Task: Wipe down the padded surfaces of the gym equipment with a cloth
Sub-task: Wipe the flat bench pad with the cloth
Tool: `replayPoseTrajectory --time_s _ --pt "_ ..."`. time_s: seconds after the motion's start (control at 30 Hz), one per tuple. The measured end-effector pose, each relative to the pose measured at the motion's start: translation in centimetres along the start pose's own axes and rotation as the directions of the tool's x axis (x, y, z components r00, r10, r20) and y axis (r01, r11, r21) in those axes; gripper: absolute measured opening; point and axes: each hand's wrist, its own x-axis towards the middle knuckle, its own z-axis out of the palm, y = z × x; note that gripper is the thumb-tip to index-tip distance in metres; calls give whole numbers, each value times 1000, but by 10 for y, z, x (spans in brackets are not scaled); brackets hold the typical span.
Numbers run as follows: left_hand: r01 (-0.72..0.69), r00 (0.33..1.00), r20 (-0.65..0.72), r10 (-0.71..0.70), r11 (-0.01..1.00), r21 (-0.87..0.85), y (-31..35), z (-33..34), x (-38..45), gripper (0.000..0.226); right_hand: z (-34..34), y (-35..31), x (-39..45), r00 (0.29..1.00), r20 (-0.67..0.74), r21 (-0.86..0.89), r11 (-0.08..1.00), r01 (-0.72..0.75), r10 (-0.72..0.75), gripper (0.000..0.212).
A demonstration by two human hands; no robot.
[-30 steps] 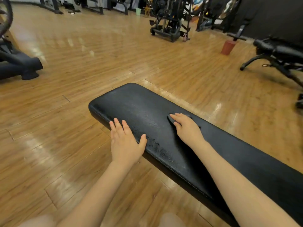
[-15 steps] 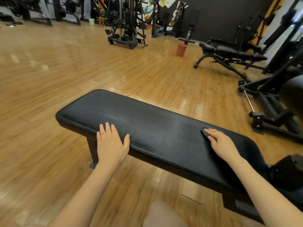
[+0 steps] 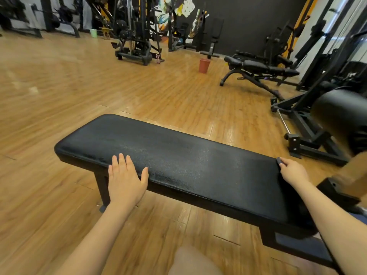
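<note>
Two hands: both on a flat black padded bench (image 3: 188, 167) in a gym w/ wood plank floor (image 3: 59, 92).
L hand (image 3: 126, 180): flat on near edge of pad toward its left end, fingers straight and together, thumb spread out to the side; holds nothing.
R hand (image 3: 294, 172): at far right end of pad, fingers bent over a small dark cloth (image 3: 279, 161), pressing it to the surface; only a sliver of cloth shows past the fingertips.
Bench pad: runs left to right across the frame, dull streaky sheen along the middle, worn speckled patch just beside the L thumb.
Bench leg (image 3: 103, 192): black, under the left end, foot on the floor.
Background: adjustable black bench (image 3: 258, 66) well apart at right; terracotta-coloured bin (image 3: 204, 65) on the floor near it; black weight rack (image 3: 137, 36) at centre rear; pale green bin (image 3: 93, 33) far left rear.
R edge: black machine frame (image 3: 309, 133) w/ large rounded pad (image 3: 341, 116), blurred.
Bottom edge: part of the person's knee (image 3: 190, 261), out of focus.
</note>
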Motion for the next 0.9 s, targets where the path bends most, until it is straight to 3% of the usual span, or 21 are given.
replayPoseTrajectory --time_s 0.23,0.43,0.5,0.63,0.7,0.9 --pt "15 999 -31 -15 1000 -14 3 4 2 69 23 -66 -1 964 31 -176 948 264 -262 33" --pt "20 998 -55 -21 999 -26 2 10 4 68 55 -137 -22 808 168 -44 814 579 -565 44" --pt "20 998 -66 -22 999 -26 2 12 4 67 50 -127 -17 798 173 14 812 584 -577 43" --pt "27 996 -79 -29 999 -28 2 15 6 78 44 -97 5 912 70 36 915 401 -403 40" --pt "30 997 -73 -31 999 -18 3 16 7 80 49 -104 8 931 42 -30 931 363 -362 38" --pt "42 997 -70 -42 999 -10 4 17 8 79 82 -169 6 859 63 -191 838 510 -508 30"
